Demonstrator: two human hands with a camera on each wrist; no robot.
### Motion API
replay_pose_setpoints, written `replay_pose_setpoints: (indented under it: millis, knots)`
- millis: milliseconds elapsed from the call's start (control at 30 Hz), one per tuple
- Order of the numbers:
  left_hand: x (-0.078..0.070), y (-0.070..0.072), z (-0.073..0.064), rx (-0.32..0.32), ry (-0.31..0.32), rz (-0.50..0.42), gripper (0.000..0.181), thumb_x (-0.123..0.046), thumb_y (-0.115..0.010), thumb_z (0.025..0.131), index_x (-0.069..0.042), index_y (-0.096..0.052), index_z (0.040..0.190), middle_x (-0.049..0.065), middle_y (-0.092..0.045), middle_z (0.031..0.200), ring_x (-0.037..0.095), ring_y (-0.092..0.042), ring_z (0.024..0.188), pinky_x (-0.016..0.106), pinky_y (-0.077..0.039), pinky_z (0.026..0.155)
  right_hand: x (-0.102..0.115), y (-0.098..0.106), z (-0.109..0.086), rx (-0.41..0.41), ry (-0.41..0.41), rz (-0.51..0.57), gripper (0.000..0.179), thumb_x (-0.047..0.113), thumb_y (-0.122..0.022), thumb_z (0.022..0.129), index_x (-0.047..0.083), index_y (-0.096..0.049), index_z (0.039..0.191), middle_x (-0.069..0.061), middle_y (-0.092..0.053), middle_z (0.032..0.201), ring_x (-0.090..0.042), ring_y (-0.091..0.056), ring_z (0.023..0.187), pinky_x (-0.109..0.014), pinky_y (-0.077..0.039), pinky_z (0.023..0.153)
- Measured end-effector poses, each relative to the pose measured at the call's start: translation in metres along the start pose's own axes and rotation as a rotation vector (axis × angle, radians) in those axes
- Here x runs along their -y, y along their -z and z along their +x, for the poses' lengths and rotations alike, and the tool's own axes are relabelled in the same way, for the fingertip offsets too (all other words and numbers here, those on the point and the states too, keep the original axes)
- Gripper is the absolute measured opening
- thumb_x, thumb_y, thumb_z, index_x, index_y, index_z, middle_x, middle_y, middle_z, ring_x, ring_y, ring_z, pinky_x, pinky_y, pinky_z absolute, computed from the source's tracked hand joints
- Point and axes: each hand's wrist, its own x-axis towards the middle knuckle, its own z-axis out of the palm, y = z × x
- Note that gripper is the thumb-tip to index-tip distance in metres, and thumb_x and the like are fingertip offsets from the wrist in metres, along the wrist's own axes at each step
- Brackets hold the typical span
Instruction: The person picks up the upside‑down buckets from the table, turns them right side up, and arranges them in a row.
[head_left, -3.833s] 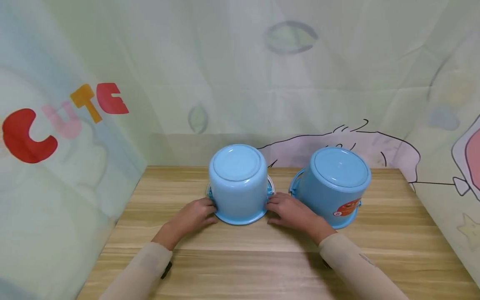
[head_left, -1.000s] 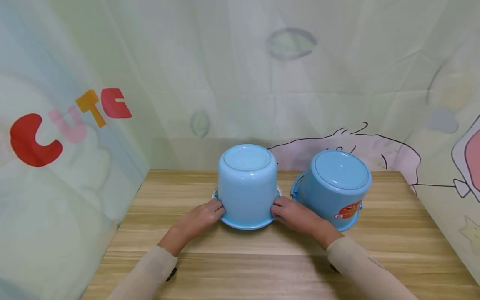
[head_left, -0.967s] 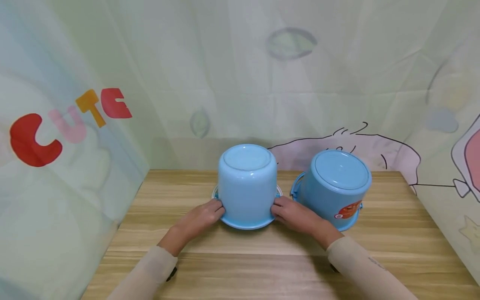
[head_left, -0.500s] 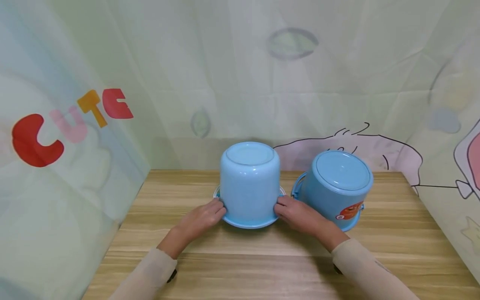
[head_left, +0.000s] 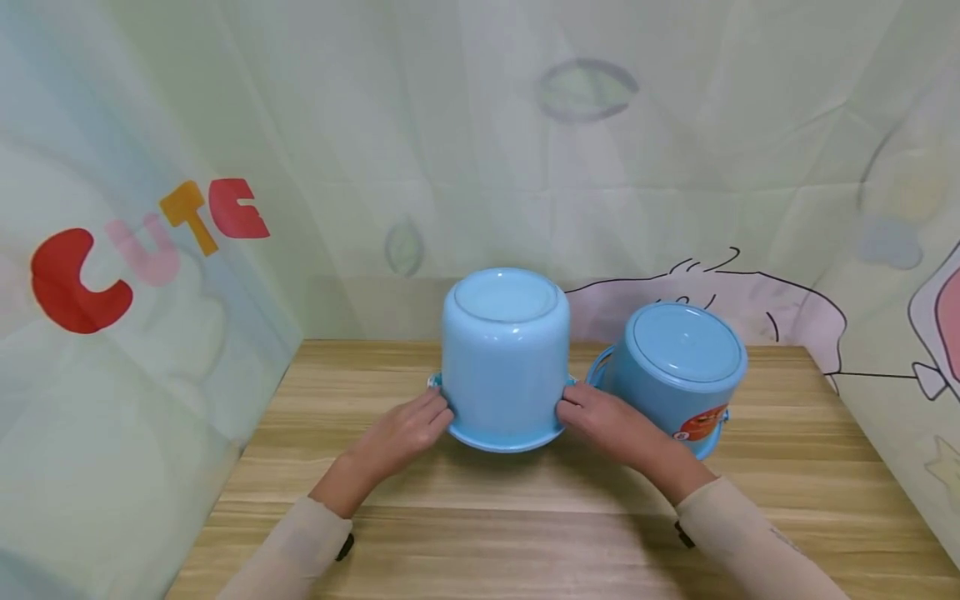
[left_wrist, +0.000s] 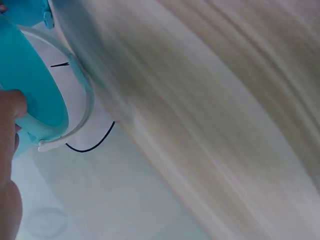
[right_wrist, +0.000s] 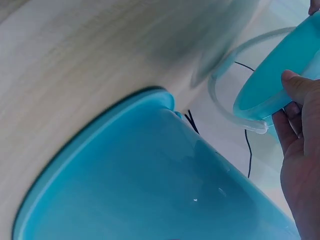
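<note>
**Two hands grip an upturned pale blue bucket above a wooden table**

An upside-down, smooth pale blue plastic bucket [head_left: 505, 358] sits between the person's two hands at the middle of the light wood-grain table [head_left: 525, 533], near its back edge. The bucket is round, with slightly tapered glossy walls, a flat circular base facing up and a flared rim at the bottom. Its near rim appears raised a little off the wood, with a shadow beneath it. A thin whitish wire-like handle [left_wrist: 82, 107] curves round behind the rim, and in the wrist views it hangs loose as a slim hoop.

The left hand [head_left: 401, 433] holds the bucket's left lower wall, fingers curled against the rim. The right hand [head_left: 607, 425] holds the opposite side the same way, thumb on the wall and fingers folded under the flared edge, as the right wrist view shows. Both sleeves are a soft beige fabric.

Just to the right stands a second upturned blue plastic bucket [head_left: 678, 371], slightly deeper in tone, with a round orange sticker [head_left: 697, 421] low on its wall. It sits close to the right hand.

Behind the table hangs a thin, creased pale green printed cloth [head_left: 480, 150] with cartoon outlines and the letters "CUTE" [head_left: 142, 250] in red, pink and orange.
</note>
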Motion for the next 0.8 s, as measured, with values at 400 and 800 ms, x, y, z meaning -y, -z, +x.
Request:
replay_pose_setpoints:
  millis: [400, 800]
  knots:
    - [0.007, 0.013, 0.01, -0.042, -0.021, 0.013, 0.034, -0.007, -0.032, 0.112, 0.002, -0.061, 0.096, 0.012, -0.066, 0.097, 0.021, -0.066, 0.092, 0.031, -0.06, 0.092, 0.003, 0.017, 0.002, -0.072, 0.02, -0.041, 0.02, 0.003, -0.079, 0.088, 0.01, -0.06, 0.093, 0.001, -0.053, 0.093, -0.014, -0.05, 0.09, -0.025, -0.049, 0.073]
    - [0.008, 0.027, 0.018, -0.081, 0.042, -0.093, 0.039, -0.008, -0.026, 0.113, 0.002, -0.06, 0.094, 0.009, -0.063, 0.097, 0.019, -0.059, 0.089, 0.026, -0.059, 0.081, 0.004, 0.038, 0.002, -0.099, 0.026, -0.025, 0.011, 0.004, -0.065, 0.096, 0.01, -0.057, 0.092, 0.001, -0.052, 0.096, -0.014, -0.048, 0.091, -0.026, -0.047, 0.074]
